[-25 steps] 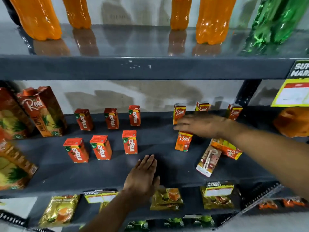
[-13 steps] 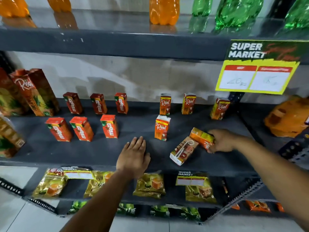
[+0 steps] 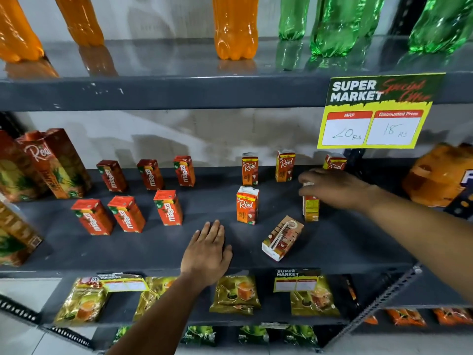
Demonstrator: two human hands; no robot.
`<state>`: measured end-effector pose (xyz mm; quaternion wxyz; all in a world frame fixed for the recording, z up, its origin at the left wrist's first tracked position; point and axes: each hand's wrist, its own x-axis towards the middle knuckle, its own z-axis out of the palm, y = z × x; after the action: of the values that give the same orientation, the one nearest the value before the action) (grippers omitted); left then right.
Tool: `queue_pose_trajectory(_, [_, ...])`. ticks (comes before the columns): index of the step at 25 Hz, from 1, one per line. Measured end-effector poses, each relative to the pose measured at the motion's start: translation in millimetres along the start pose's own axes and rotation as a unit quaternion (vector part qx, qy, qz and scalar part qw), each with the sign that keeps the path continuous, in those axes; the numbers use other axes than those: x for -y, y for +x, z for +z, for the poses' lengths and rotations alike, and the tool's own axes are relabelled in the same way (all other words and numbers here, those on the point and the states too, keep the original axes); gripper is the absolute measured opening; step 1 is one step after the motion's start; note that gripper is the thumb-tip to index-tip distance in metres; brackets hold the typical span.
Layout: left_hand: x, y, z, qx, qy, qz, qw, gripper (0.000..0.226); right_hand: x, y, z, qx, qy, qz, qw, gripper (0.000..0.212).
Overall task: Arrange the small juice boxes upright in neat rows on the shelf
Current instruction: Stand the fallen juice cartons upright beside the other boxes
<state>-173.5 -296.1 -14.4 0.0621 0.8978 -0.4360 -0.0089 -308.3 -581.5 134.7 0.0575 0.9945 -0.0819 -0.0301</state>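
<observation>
Orange carton (image 3: pixel 310 208) stands upright in the front row, my right hand (image 3: pixel 332 188) pinching its top. My left hand (image 3: pixel 206 249) lies flat, fingers spread, holding nothing. Risk: withdrawing carelessly tips it, or my sleeve-side arm nudges the fallen box (image 3: pixel 282 238) just beside it.

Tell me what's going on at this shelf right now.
A person is tidying small juice boxes on the middle shelf. The right hand grips the top of a juice box and stands it upright in the front row, to the right of an upright Real box. The left hand rests flat and empty on the shelf's front edge. One box lies on its side, straw up. The six red Maaza boxes on the left stand in two rows.
</observation>
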Motion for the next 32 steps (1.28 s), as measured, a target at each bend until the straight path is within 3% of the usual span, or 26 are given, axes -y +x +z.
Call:
queue_pose_trajectory(3, [2, 2, 1, 0.006, 0.005, -0.001, 1.000, 0.065, -14, 1, 2, 0.038, -0.013, -0.031, 0.999, 0.042])
queue_pose_trajectory(9, [2, 2, 2, 0.002, -0.006, 0.003, 1.000, 0.061, -15, 9, 5, 0.053, 0.060, 0.073, 0.994, 0.051])
queue_pose_trajectory(15, [3, 2, 2, 0.002, -0.007, 0.005, 1.000, 0.061, -25, 10, 6, 0.054, 0.113, 0.104, 0.987, 0.075])
queue_pose_trajectory(18, [3, 2, 2, 0.001, -0.005, 0.006, 1.000, 0.062, -26, 10, 8, 0.063, 0.142, 0.108, 0.982, 0.075])
queue_pose_trajectory(23, [2, 2, 2, -0.002, -0.001, 0.005, 1.000, 0.064, -24, 12, 13, 0.055, 0.135, 0.085, 0.986, 0.056])
queue_pose_trajectory(26, [2, 1, 2, -0.004, -0.001, 0.005, 1.000, 0.062, -17, 8, 4, 0.083, 0.160, 0.096, 0.979, 0.066])
queue_pose_trajectory(28, [1, 0, 1, -0.002, -0.002, 0.004, 1.000, 0.062, 0, -2, -4, 0.019, 0.185, 0.110, 0.976, 0.076])
queue_pose_trajectory(30, [1, 0, 1, 0.001, -0.002, 0.002, 1.000, 0.063, 33, -20, -4, -0.097, 0.234, 0.090, 0.963, 0.060])
queue_pose_trajectory(32, [1, 2, 1, -0.004, 0.000, 0.002, 1.000, 0.063, 70, -36, 10, -0.054, 0.194, 0.008, 0.979, 0.051])
